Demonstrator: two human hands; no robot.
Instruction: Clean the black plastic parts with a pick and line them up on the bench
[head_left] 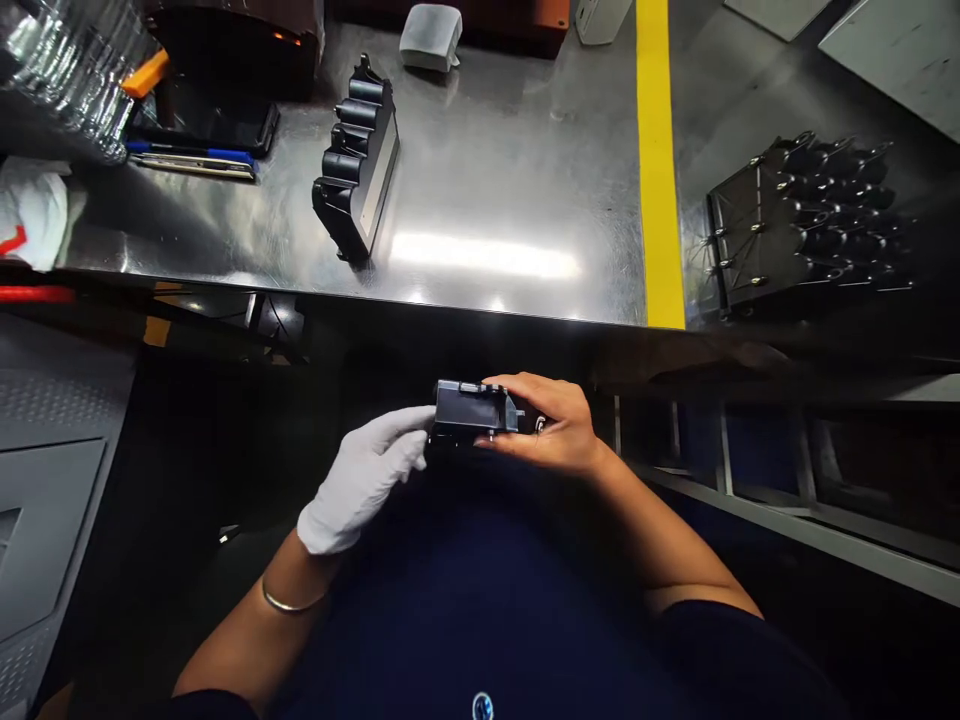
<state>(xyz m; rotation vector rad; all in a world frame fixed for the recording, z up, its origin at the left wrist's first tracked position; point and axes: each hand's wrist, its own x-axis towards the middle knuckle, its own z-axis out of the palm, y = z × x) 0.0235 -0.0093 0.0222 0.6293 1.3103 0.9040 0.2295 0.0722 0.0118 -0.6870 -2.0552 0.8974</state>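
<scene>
Held low over the lap, below the front edge of the steel table (487,180): a small black plastic housing (474,410), boxy, matte, with ribbed and notched edges. Clamped on its left end, the left hand (365,478), sheathed in a smooth white glove, fingers curled together around the part. Closed on its right end and top edge, the bare right hand (553,428), thumb underneath, fingers laid over the upper rim. Thin metal bangle (289,603) round the left wrist.

Above, brushed stainless surface, glossy, streaked with glare. Lying on it near the middle, well apart from the hands, a long black moulded part (356,160) with a row of rounded cylindrical sockets and a flat pale strip along one side. Farther right, beyond a yellow painted stripe (658,160), a flat black tray (806,225) studded with brass pins and tubular spouts. At the back edge, a soft grey-white pad (430,37). Left: blue-barrelled pens (191,158), crumpled white cloth (34,210), crinkled clear plastic wrap (71,60).
</scene>
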